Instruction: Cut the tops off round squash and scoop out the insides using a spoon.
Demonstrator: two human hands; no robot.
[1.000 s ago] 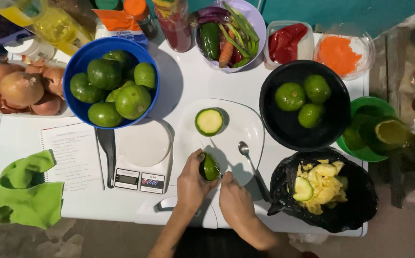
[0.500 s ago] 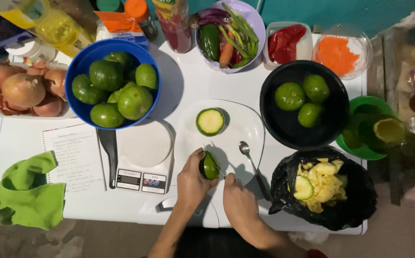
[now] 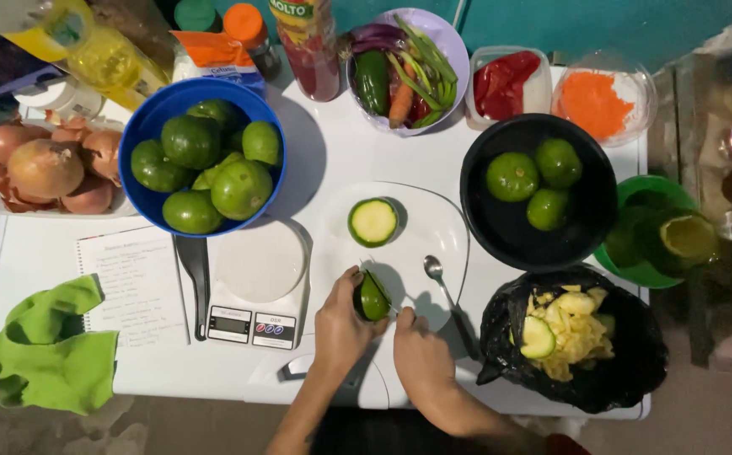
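My left hand (image 3: 340,324) grips a green citrus half (image 3: 372,297) held upright on the white plate (image 3: 433,227). My right hand (image 3: 416,354) is pressed against the fruit's right side, fingers closed around something thin, probably a knife, though I cannot see it clearly. The other cut half (image 3: 372,222) lies face up further back on the plate. A metal spoon (image 3: 442,282) rests on the plate's right side.
A blue bowl (image 3: 151,109) of whole green citrus sits far left, a black bowl (image 3: 475,185) with three more at right. A kitchen scale (image 3: 256,286), a recipe sheet (image 3: 134,286), a green cloth (image 3: 45,345), a black bag (image 3: 627,371) of peels, onions (image 3: 41,168) and vegetable containers surround the plate.
My right hand has moved slightly up toward the fruit half. The left hand keeps holding it in the same spot.
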